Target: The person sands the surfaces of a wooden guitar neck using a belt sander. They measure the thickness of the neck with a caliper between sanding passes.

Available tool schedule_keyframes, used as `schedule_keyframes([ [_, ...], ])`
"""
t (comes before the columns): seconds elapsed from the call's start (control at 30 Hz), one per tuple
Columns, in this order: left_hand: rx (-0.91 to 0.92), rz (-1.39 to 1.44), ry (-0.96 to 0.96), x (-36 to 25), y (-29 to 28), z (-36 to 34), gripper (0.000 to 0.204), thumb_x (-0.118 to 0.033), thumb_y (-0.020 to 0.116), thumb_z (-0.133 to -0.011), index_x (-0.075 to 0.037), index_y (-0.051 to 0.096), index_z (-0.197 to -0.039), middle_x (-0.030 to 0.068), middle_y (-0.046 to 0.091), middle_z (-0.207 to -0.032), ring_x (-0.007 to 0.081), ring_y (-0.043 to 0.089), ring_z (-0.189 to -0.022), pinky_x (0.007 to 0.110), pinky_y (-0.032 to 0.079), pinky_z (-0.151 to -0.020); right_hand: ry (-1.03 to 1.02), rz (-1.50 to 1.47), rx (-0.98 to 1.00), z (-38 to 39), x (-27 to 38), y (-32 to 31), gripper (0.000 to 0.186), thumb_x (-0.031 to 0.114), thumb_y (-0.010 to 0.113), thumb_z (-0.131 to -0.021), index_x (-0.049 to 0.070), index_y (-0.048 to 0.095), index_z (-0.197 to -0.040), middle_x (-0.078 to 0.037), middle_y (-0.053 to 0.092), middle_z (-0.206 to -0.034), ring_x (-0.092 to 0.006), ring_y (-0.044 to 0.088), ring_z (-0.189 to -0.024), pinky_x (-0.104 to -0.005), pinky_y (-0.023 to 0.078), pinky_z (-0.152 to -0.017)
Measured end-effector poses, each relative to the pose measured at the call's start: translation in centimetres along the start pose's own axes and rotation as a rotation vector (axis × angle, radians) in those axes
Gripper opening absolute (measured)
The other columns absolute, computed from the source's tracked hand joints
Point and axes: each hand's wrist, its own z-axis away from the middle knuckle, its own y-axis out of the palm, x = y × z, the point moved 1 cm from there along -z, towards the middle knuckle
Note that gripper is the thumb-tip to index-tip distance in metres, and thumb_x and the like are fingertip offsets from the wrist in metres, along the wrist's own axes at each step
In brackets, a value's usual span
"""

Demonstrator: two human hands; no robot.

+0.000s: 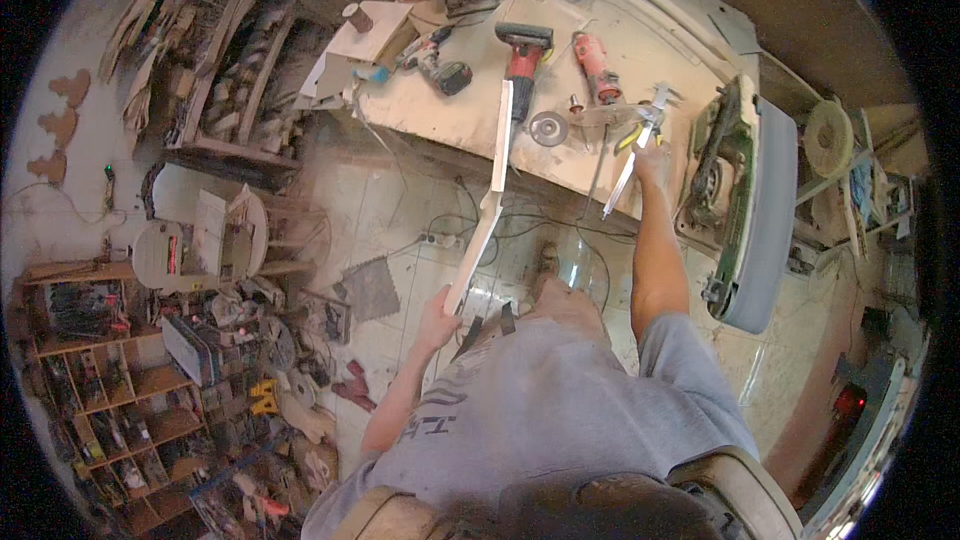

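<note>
Left hand (437, 320) on a long, bent, pale strip of wood (478, 250), right hand (650, 158) on a slim silver metal caliper (648, 130).

The hands are well apart: the left is closed around the near end of the strip, which reaches forward from it toward the dusty tan workbench (450, 115), and the right is closed on the caliper over the bench edge (its fingertips I cannot see clearly). Ahead and between the hands is a red and black power tool (523, 65); to the right of the right hand stands a belt sander with a wide grey belt (768, 220). For a measurement, which seems to me the step in hand, it is better to support the strip, wipe off dust, set the caliper square across it, and close it lightly, without pressing the wood.
</note>
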Motion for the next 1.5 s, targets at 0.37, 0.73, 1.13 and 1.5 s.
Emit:
schedule_keyframes([
  [0.37,-0.044,0.050,-0.142,-0.4,-1.5,-0.1,0.034,-0.005,0.059,-0.068,0.000,0.057,-0.101,0.0144,0.057,-0.071,0.0231,0.062,-0.066,0.040,0.050,-0.063,-0.045,0.047,-0.059,-1.4,0.7,1.5,0.047,0.025,0.069,-0.088,-0.005,0.049,-0.118,-0.029,0.070,-0.100,-0.0484,0.069,-0.096,-0.0539,0.055,-0.086],
  [0.73,0.044,-0.055,-0.051,0.6,-7.9,-3.2,0.036,-0.006,0.066,-0.071,-0.001,0.063,-0.107,0.0130,0.062,-0.078,0.0241,0.061,-0.073,0.038,0.050,-0.069,-0.165,-0.283,-0.395,7.6,5.2,-6.1,0.038,0.036,0.059,-0.102,-0.001,0.065,-0.109,-0.014,0.065,-0.085,-0.0262,0.066,-0.081,-0.0410,0.054,-0.074],
  [1.13,0.370,-0.059,0.113,3.4,-14.9,-5.4,0.035,-0.002,0.062,-0.068,-0.001,0.060,-0.103,0.0090,0.058,-0.075,0.0202,0.059,-0.070,0.036,0.049,-0.064,-0.353,-0.713,-0.069,27.0,14.0,-16.5,0.021,0.024,0.070,-0.098,0.005,0.068,-0.109,0.004,0.047,-0.066,-0.0064,0.043,-0.059,-0.0258,0.036,-0.054],
  [1.5,0.501,-0.237,0.292,4.0,-19.1,-4.8,0.038,-0.003,0.063,-0.063,-0.001,0.061,-0.101,0.0136,0.054,-0.071,0.0236,0.055,-0.067,0.038,0.048,-0.065,-0.397,-0.058,-0.302,35.1,14.2,-20.1,0.041,0.045,0.071,-0.092,0.016,0.074,-0.122,-0.016,0.074,-0.085,-0.0332,0.072,-0.077,-0.0414,0.054,-0.069],
])
